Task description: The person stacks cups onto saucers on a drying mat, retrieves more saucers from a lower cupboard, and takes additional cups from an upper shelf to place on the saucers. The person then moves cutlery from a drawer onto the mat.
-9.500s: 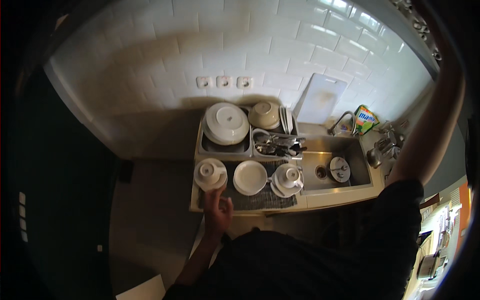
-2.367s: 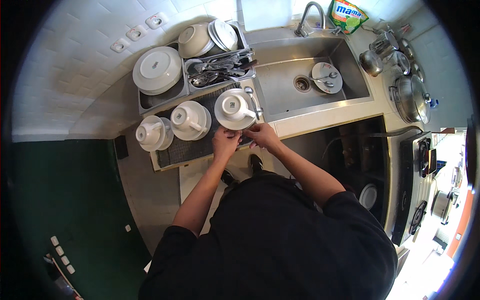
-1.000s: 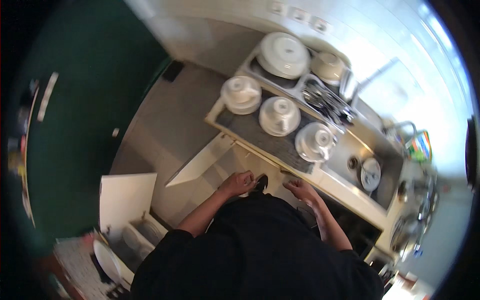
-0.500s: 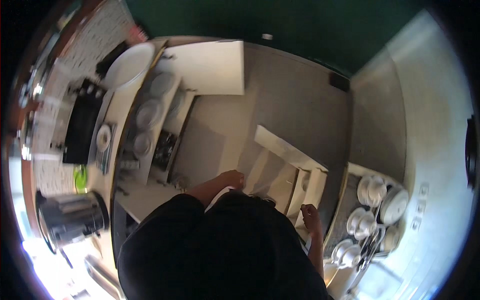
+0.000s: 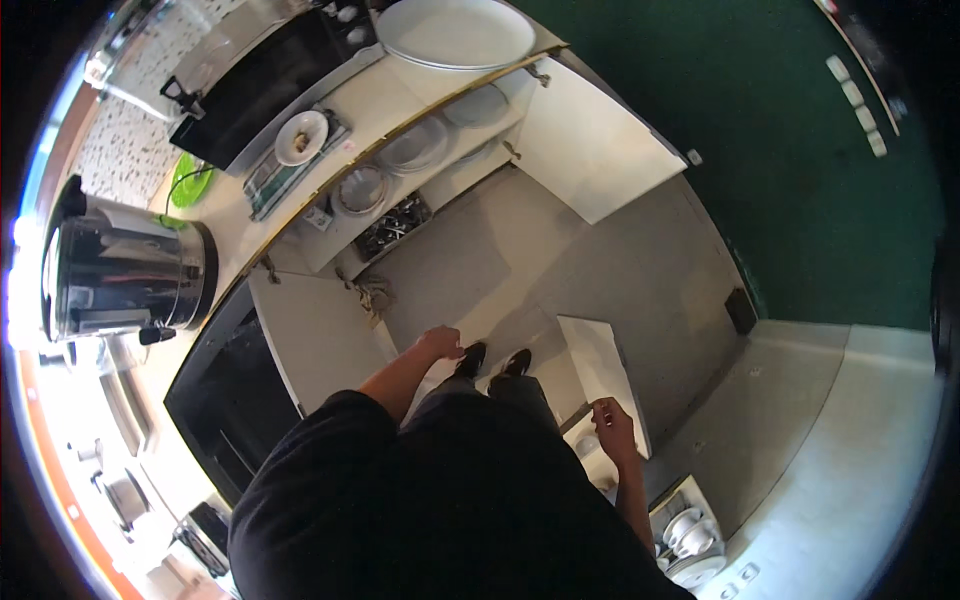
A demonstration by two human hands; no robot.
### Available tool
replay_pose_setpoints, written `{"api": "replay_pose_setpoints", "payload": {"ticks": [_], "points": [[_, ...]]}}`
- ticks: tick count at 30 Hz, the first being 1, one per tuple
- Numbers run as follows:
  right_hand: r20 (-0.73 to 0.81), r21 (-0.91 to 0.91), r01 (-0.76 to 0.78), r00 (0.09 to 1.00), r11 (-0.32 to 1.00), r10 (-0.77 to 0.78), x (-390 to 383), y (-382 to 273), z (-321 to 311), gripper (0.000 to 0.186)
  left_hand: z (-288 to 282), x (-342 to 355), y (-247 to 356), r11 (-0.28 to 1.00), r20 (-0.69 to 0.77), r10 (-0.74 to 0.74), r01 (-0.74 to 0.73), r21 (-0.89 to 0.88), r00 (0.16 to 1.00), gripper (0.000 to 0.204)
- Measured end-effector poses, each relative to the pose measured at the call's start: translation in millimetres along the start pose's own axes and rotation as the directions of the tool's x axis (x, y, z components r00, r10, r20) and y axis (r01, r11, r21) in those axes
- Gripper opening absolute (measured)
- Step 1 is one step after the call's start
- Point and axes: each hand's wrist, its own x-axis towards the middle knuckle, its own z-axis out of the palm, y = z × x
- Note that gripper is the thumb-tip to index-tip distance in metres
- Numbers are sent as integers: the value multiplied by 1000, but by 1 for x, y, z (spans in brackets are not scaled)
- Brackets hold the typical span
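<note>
My left hand (image 5: 441, 343) hangs over the floor in front of my body, its fingers loosely curled, and nothing shows in it. Below it are my dark shoes (image 5: 516, 362). My right hand (image 5: 612, 428) is at my right side, fingers bent in toward the palm with no object visible. It is nearest to a low white cabinet (image 5: 590, 462) whose white door (image 5: 606, 375) stands open; whether the hand touches it I cannot tell. Pale dishes inside that cabinet are partly hidden by my arm and body.
At left, an open cupboard holds glass plates (image 5: 413, 146) and a cutlery tray (image 5: 393, 226); its doors (image 5: 595, 140) (image 5: 318, 325) swing out. On the counter are a metal urn (image 5: 125, 270), a bowl (image 5: 301, 138), a microwave (image 5: 285, 85) and large platters (image 5: 455, 32). Stacked cups (image 5: 688, 532) stand at lower right.
My view has turned to the right, so the left counter sweeps farther into view and the cups drop toward the lower edge. Both hands stay at my sides, slightly shifted.
</note>
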Motion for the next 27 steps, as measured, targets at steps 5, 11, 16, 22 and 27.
{"api": "replay_pose_setpoints", "payload": {"ticks": [5, 11, 16, 22, 27], "points": [[319, -69, 46, 948, 997, -22, 93, -30, 6, 27, 35, 18, -49, 956, -193, -135, 77, -283, 972, 38], [489, -116, 206, 863, 972, -125, 239, -30, 75, 26, 47, 57, -69, 799, -336, -392, 137, -585, 856, 33], [634, -225, 465, 737, 856, -234, 378, -18, 185, 25, 104, 129, -95, 688, -340, -550, 183, -702, 763, 32], [611, -219, 517, 734, 827, -297, 523, 7, 338, 25, 121, 230, -134, 702, -395, -460, 53, -710, 795, 33], [446, -184, 521, 800, 833, -402, 618, 1, 471, 28, 138, 308, -198, 756, -460, -414, 15, -655, 786, 32]]}}
